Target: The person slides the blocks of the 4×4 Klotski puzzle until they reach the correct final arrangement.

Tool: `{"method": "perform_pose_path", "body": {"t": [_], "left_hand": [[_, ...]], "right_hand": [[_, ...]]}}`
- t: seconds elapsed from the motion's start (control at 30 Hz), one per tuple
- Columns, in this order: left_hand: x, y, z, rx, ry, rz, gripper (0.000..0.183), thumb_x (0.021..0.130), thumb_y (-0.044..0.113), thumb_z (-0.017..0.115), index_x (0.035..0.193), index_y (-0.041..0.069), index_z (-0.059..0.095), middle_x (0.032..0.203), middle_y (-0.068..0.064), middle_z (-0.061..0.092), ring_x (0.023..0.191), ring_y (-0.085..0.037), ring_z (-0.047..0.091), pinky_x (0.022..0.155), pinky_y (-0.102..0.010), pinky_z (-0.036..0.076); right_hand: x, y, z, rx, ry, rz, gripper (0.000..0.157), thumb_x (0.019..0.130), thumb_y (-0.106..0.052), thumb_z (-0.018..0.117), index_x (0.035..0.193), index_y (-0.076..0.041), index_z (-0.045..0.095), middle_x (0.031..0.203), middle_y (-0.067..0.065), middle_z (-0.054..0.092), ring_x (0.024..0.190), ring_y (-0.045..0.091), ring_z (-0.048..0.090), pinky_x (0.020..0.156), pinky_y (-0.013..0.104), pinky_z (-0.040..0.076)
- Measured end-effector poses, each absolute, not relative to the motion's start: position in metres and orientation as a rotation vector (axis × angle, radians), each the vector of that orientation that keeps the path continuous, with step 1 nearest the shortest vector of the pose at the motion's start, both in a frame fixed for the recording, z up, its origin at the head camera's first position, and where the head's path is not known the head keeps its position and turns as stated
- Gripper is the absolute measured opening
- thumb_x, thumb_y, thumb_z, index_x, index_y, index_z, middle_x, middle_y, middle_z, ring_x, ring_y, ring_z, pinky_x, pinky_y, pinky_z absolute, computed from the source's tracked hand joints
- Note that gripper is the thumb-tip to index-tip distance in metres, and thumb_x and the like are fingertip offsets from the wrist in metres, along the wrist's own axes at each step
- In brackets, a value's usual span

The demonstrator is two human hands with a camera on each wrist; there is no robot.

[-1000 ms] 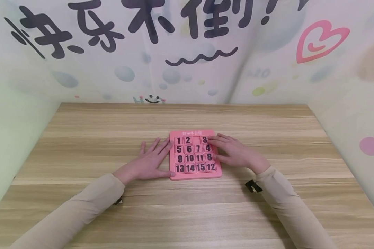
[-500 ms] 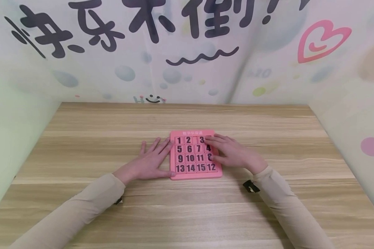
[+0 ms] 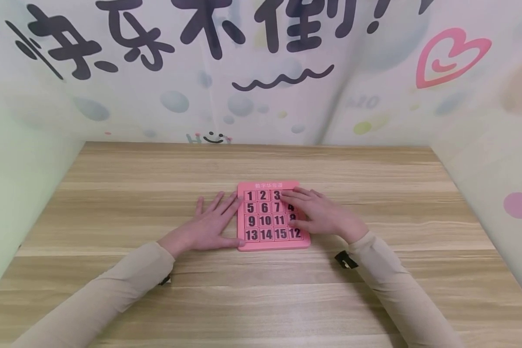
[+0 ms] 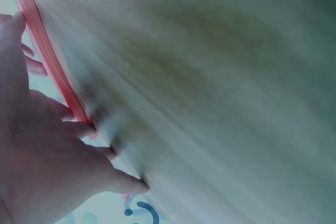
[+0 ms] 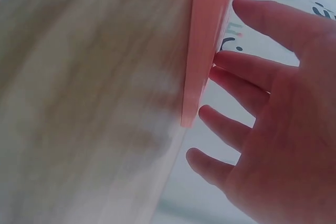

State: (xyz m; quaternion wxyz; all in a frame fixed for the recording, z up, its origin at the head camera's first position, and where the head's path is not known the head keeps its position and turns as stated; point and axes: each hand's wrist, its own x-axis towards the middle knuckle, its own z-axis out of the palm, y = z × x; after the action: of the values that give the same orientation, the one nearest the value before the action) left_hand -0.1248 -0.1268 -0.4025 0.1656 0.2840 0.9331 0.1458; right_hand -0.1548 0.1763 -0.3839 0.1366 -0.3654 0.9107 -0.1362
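A pink sliding number puzzle (image 3: 265, 246) lies flat on the wooden table, with black-numbered tiles in rows. Along its left side my left hand (image 3: 202, 229) rests with fingers spread, fingertips and thumb touching the frame. My right hand (image 3: 326, 216) reaches over the right side, and a fingertip touches the tile numbered 3 (image 3: 276, 195), which stands beside tile 2 (image 3: 263, 195). That hand covers the top right corner and part of tiles 4 and 8. In the left wrist view, the left hand (image 4: 47, 140) lies against the puzzle's edge (image 4: 51, 59). Extended fingers of the right hand (image 5: 283, 108) show in the right wrist view.
The wooden table (image 3: 261, 299) extends around the puzzle on all sides. Behind it stands a white wall (image 3: 261, 121) with black characters and coloured dots. Side walls border the table at left and right.
The tile numbered 3 has slid left under my right fingers, across the gap, until it sits beside tile 2. My right hand has shifted left with it; the left hand has stayed still.
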Motion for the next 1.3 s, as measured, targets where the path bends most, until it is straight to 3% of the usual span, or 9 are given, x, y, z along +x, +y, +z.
{"method": "perform_pose_path", "body": {"t": [1.3], "left_hand": [[-0.124, -0.126, -0.401, 0.804, 2.653, 0.411, 0.102, 0.086, 0.067, 0.054, 0.156, 0.010, 0.008, 0.160, -0.010, 0.000, 0.144, -0.040, -0.004, 0.105, -0.068, -0.009]], "right_hand": [[-0.149, 0.187, -0.380, -1.103, 2.630, -0.394, 0.062, 0.095, -0.029, 0.060, 0.148, -0.005, 0.038, 0.153, 0.012, 0.034, 0.141, 0.041, 0.021, 0.112, 0.059, 0.014]]}}
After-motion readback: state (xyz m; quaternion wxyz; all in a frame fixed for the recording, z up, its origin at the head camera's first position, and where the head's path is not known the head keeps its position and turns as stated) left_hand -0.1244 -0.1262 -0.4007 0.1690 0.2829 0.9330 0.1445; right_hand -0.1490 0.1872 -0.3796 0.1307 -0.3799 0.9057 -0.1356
